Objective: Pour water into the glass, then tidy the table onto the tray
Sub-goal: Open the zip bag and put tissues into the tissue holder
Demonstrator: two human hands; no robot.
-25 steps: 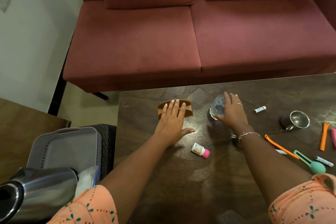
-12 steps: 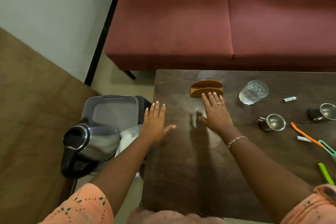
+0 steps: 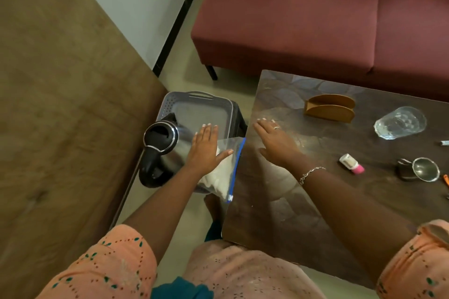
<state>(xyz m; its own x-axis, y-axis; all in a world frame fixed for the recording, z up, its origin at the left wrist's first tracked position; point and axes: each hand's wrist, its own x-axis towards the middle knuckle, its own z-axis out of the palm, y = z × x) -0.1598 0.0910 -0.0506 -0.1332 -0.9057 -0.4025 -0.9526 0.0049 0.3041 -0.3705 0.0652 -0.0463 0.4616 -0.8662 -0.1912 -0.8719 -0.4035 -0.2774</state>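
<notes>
Maroon sofa (image 3: 315, 19) fills the upper right; below it the dark table (image 3: 279, 213) takes the right half. At centre, off the table's left edge, sits the grey tray (image 3: 206, 114), with the steel kettle (image 3: 161, 148) at its lower left and a plastic bag (image 3: 226, 172) against it. The glass (image 3: 400, 122) stands on the table at far right, well apart from the kettle. Left grip (image 3: 205, 147) hovers flat and empty over kettle and bag; right grip (image 3: 275, 143) lies flat, fingers straight, on the table. The kettle's top looks open: lifting it by the body, not the handle, could slop water or drag the bag.
</notes>
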